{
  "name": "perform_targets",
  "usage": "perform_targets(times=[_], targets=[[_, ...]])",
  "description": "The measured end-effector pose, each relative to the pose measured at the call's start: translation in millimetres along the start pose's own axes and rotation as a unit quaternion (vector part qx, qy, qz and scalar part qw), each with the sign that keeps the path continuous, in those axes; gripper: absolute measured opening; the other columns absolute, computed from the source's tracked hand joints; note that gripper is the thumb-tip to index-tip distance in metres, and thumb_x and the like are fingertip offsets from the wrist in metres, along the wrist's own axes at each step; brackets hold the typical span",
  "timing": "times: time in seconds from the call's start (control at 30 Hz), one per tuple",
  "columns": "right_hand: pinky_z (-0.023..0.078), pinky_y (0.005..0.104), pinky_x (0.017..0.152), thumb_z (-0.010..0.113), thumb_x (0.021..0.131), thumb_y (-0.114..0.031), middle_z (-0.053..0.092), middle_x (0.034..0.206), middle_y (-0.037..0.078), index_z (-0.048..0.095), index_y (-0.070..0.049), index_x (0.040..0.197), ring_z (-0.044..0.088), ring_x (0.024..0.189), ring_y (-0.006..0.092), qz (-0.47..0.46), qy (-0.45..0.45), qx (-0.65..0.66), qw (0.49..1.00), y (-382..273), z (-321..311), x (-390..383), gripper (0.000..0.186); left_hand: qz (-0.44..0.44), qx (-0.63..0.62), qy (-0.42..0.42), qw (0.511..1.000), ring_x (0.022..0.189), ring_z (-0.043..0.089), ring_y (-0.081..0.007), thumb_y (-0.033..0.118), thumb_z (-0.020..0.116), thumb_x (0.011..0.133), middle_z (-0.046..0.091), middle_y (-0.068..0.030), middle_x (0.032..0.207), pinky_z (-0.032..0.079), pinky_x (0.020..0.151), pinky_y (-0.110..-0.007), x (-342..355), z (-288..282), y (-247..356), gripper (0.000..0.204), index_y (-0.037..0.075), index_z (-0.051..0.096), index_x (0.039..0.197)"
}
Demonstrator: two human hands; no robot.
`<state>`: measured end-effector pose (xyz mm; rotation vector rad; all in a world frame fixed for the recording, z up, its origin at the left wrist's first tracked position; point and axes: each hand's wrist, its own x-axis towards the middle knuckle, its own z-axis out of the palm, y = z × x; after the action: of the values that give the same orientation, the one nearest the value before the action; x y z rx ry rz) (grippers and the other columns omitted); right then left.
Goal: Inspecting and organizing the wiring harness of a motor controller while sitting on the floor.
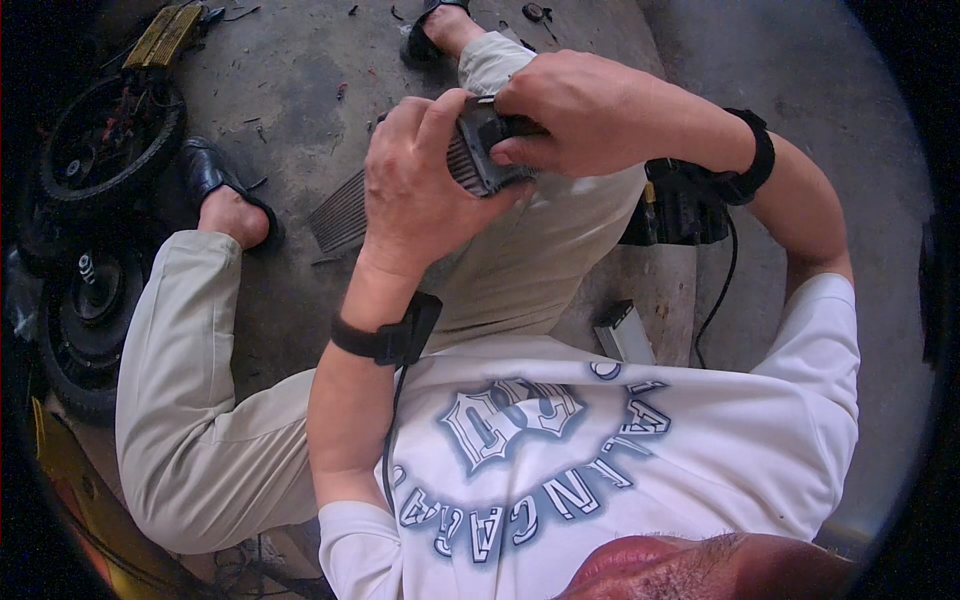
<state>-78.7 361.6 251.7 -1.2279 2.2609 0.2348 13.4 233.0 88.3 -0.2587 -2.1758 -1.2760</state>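
A long grey metal case with ridged cooling fins [342, 215] is held up over my lap, tilted, one end pointing to the far left. My left hand [415, 180] is closed round it, thumb along its near side and fingers over the top. At its right end is a dark end cover [483, 140]. My right hand [575, 115] pinches at this cover, fingers on the upper edge and thumb below. What lies between the right fingertips is partly hidden. Both wrists wear black straps.
Black tyred wheels [110, 180] lie at the left, with a yellow finned box [160, 38] beyond them. A silver box [625, 335] sits right of my lap, near a black object [675, 215] and a cable. Small scraps dot the concrete floor [290, 60].
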Motion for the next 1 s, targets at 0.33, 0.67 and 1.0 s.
perform_targets(times=[0.33,0.67,1.0], targets=[[0.058,0.0486,0.080,0.075,0.085,-0.030,0.059,0.117,0.034,0.071,0.005,0.082,0.069,0.082,0.0442,-0.013,0.066,0.002,0.998,2.6,10.3,-0.8,0.035,-0.006,0.011,0.005,1.000,0.092,0.065,-0.0369,0.038,0.096,0.058,0.063,-0.0123,0.102,0.054,0.079,-0.048,1.2,-3.1,1.8,0.079,0.011,0.058,0.123],[0.047,0.0459,0.091,0.079,0.081,-0.019,0.065,0.093,0.017,0.068,0.001,0.094,0.062,0.097,0.0364,-0.063,0.054,-0.098,0.992,-3.0,16.7,-5.1,0.025,-0.010,0.015,-0.015,1.000,0.093,0.065,-0.0368,0.038,0.097,0.057,0.062,-0.0117,0.101,0.054,0.079,-0.048,2.1,-4.9,4.3,0.078,0.012,0.059,0.121],[0.048,0.0457,0.088,0.075,0.089,-0.030,0.064,0.084,0.016,0.069,0.000,0.090,0.062,0.089,0.0366,-0.024,0.058,-0.031,0.998,9.6,16.0,-5.1,0.031,-0.014,0.011,-0.014,1.000,0.092,0.065,-0.0370,0.038,0.097,0.056,0.062,-0.0120,0.101,0.054,0.078,-0.047,4.9,-4.8,2.4,0.080,0.011,0.059,0.121]])
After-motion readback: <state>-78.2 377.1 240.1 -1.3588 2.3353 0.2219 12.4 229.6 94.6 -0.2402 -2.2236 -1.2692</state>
